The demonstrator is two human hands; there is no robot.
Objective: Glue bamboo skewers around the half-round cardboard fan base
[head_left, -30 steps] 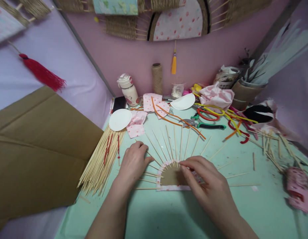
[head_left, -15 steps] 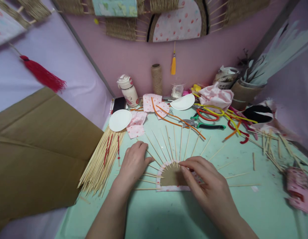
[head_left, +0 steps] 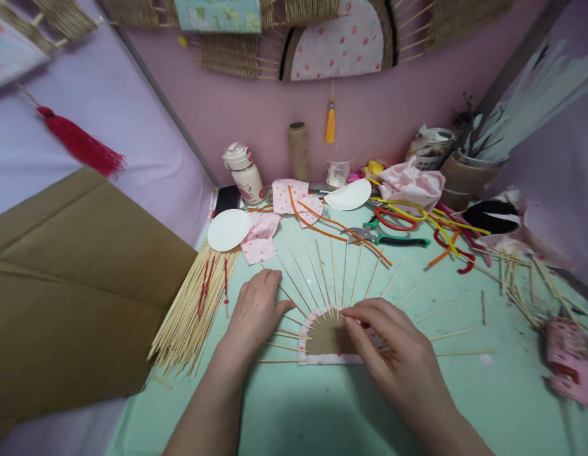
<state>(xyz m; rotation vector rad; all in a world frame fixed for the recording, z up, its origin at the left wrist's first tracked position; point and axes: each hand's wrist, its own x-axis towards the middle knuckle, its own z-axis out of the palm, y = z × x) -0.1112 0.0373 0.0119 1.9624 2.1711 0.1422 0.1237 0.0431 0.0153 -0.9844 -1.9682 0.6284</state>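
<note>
A half-round brown cardboard piece point(head_left: 329, 337) with a pink-dotted fabric rim lies on the pale green table, and several thin wooden sticks point(head_left: 317, 283) fan out from its curved edge. My left hand point(head_left: 258, 307) rests over the sticks on the left side, its thumb apart from the fingers and nothing gripped. At the top right of the cardboard is my right hand point(head_left: 391, 335), thumb and forefinger pinched near the inner end of a stick. Whatever lies between those fingertips is too small to make out. The right part of the cardboard is hidden under this hand.
A pile of sticks point(head_left: 196, 310) and a large cardboard sheet point(head_left: 80, 297) are on the left. Behind are a white bottle point(head_left: 243, 174), twine roll point(head_left: 299, 152) and green-handled pliers point(head_left: 402, 241). A pink glue gun point(head_left: 571, 361) lies far right.
</note>
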